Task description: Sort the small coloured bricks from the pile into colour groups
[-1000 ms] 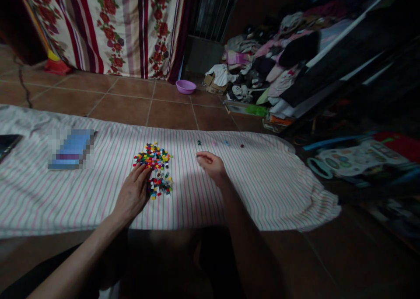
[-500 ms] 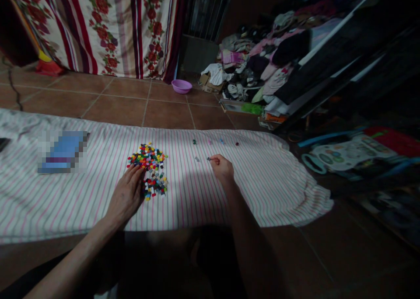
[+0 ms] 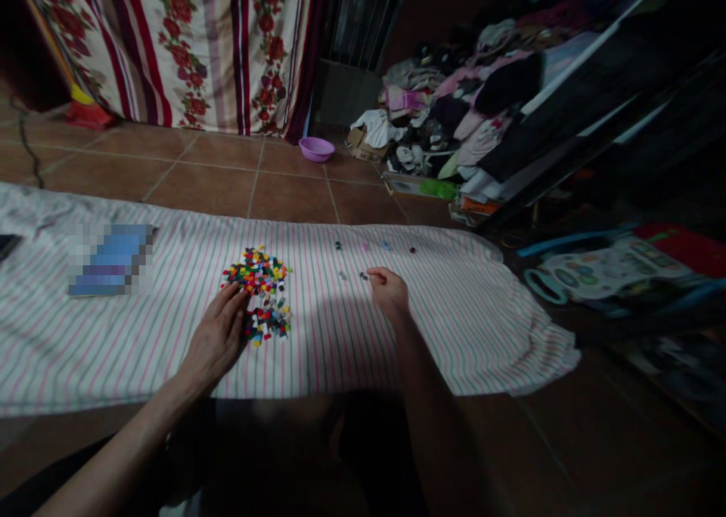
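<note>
A heap of small multicoloured toy bricks (image 3: 264,275) lies on the striped cloth, with a looser patch of bricks (image 3: 268,324) on its near side. My left hand (image 3: 218,324) rests flat at the heap's left edge, fingers stretched out and touching bricks. My right hand (image 3: 390,290) is to the right, thumb and fingers pinched together, with no brick visible in them. Just left of its fingertips lie dark grey bricks (image 3: 364,276), and farther left light grey bricks (image 3: 342,275). Beyond them, small green (image 3: 338,246), pink (image 3: 364,246), blue (image 3: 386,245) and dark red bricks (image 3: 412,250) form a row.
The striped cloth (image 3: 170,335) covers a low surface. A blurred blue item (image 3: 113,260) lies at left, a dark object (image 3: 7,245) at the far left edge. On the tiled floor beyond are a purple basin (image 3: 316,150) and a clothes pile (image 3: 436,116). A bag (image 3: 595,267) stands at right.
My right hand has drawn slightly right, away from the dark grey bricks that were at its fingertips. My left hand stays by the heap. The whole view has shifted a little.
</note>
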`<state>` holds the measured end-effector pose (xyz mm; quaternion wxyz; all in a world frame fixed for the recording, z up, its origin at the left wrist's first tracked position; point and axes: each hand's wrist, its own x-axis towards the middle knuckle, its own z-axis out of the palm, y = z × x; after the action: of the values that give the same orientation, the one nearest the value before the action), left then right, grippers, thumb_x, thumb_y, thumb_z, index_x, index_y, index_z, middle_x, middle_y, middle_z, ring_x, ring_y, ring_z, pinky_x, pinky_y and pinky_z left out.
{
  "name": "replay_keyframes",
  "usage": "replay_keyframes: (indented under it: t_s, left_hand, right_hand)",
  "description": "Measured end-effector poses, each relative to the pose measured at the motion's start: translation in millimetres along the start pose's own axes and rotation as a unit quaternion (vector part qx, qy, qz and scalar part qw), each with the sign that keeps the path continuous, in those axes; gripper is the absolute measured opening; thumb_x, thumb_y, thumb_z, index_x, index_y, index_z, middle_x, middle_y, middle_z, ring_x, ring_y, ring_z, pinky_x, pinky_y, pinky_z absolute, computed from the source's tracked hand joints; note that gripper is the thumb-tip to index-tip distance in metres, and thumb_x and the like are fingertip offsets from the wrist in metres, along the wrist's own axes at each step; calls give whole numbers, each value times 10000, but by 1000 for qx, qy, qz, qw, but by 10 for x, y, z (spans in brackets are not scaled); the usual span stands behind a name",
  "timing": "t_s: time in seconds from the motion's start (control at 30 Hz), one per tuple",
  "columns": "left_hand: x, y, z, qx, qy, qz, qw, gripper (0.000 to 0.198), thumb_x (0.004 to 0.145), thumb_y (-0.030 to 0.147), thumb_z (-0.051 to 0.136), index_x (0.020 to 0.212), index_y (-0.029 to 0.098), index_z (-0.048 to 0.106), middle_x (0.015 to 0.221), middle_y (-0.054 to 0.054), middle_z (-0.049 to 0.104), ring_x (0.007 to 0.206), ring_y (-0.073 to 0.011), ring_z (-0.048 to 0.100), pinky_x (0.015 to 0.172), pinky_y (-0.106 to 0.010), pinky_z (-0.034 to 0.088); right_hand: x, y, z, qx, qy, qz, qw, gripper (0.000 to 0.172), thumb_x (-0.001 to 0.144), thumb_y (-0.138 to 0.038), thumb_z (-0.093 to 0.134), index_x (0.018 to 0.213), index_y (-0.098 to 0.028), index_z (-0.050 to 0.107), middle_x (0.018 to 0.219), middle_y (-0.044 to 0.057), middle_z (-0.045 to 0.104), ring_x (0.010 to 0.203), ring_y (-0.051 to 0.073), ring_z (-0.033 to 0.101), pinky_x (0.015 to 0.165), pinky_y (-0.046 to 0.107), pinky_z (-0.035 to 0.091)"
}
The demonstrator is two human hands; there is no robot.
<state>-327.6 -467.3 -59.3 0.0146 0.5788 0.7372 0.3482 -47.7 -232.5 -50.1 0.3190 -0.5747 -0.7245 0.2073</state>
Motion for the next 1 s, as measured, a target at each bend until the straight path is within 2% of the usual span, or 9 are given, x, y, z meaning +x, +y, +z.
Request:
replay_keyframes:
  t_s: [0.23,0.3,0.43,0.6,0.73,0.87,1.0]
  left_hand:
    - [-59,-33,-21,37,5,23,999,462,946,428,363,1313,169,467,1462,-151,402,1396,-308,318,1113,-542,349]
    - [-93,-41,-39,58,3,42,997,496,942,434,387,1355,161,414,1475,-168,380,1412,-322,280,1112,-554,336]
    - [-150,-61,-84,96,-6,74,993,584,937,452,415,1424,150,300,1487,-203,347,1415,-338,266,1109,-554,328]
    - [-160,-109,-147,102,-27,92,990,700,915,535,430,1472,182,193,1519,-198,289,1428,-343,229,1100,-546,339]
    - [-163,-133,-169,135,-42,117,983,784,883,618,434,1466,139,225,1502,-222,313,1432,-359,205,1099,-536,335]
    - [-170,-130,-134,180,-40,119,976,803,881,638,414,1455,98,260,1497,-247,316,1431,-363,207,1099,-533,326]
    - [-152,-121,-77,206,-30,112,972,793,894,646,363,1458,98,259,1496,-252,317,1427,-356,224,1100,-528,322]
  right_hand:
    - [-7,-172,-46,-2,31,13,999,301,764,-290,481,929,-182,709,841,71,704,739,194,632,763,328,492]
    - [-33,-270,-7,19,29,-11,999,293,761,-299,497,926,-170,702,839,75,697,728,186,628,753,315,493]
    - [-128,-502,142,59,-3,-101,993,218,751,-285,535,864,-175,686,813,61,670,709,167,609,722,290,496]
    - [-318,-800,316,95,-118,-199,968,132,785,-234,556,837,-172,661,795,42,632,672,138,579,672,264,485]
    - [-467,-962,376,89,-244,-262,929,63,788,-204,636,845,-181,646,782,13,610,705,129,574,684,252,466]
    - [-556,-1046,366,71,-349,-285,890,194,742,-252,748,862,-168,620,789,-3,578,690,118,547,645,237,439]
    - [-620,-1092,312,15,-394,-296,870,347,696,-304,803,918,-166,575,830,-3,567,732,131,539,655,244,420]
